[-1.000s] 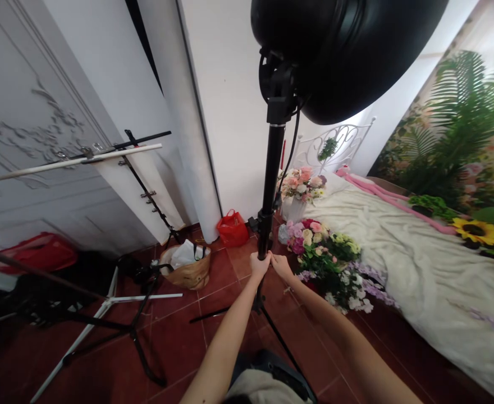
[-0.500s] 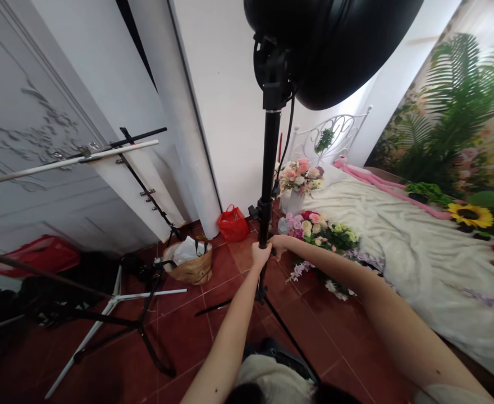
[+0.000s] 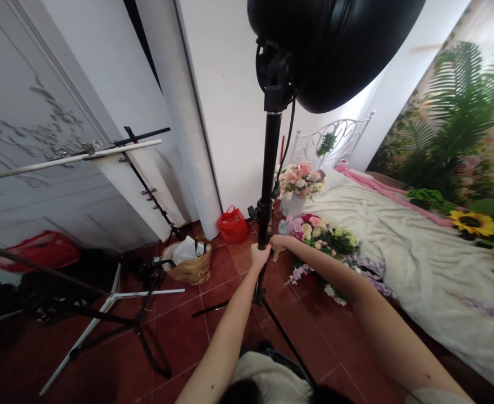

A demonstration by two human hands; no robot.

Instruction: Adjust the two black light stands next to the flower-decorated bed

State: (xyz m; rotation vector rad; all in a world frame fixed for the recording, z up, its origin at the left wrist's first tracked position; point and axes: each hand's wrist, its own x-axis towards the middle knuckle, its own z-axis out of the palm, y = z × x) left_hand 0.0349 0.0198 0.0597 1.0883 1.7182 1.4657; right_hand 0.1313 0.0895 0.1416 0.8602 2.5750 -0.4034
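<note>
A black light stand (image 3: 271, 160) rises upright in the middle of the head view, with a large black lamp head (image 3: 335, 50) on top and a thin cable hanging beside the pole. My left hand (image 3: 259, 255) is wrapped round the pole below a clamp knob (image 3: 254, 213). Just right of it, my right hand (image 3: 277, 244) is at the pole's side, its fingers bent at a small dark part of the stand, mostly hidden. The stand's legs spread on the red tiled floor (image 3: 225, 280).
Flower bunches (image 3: 318, 230) lie on the floor beside a bed with a cream blanket (image 3: 398, 235). A wicker basket (image 3: 192, 269) and a red bag (image 3: 233, 225) stand near the wall. More stands (image 3: 112, 300) with spread legs occupy the left.
The view has shifted slightly. Both hands stay at the same place on the stand, with my right hand's fingers slightly changed in pose.
</note>
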